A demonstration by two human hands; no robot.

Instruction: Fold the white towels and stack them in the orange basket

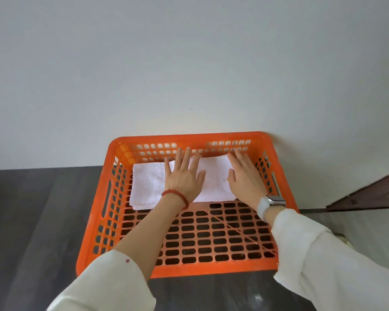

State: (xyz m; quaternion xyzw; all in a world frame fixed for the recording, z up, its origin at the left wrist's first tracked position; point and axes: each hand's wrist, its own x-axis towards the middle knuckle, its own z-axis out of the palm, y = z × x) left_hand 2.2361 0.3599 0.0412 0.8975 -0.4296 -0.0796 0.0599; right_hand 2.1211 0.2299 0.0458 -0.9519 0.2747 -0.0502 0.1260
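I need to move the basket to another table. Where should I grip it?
Probably by the slot handle in the basket's left wall, and the opposite wall, coming from both sides. The folded towel lying inside suggests keeping it level.

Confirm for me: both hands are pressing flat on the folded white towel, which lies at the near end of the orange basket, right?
Not quite. The head view shows the folded white towel at the far end of the orange basket, by the wall. The left hand and right hand do press flat on it.
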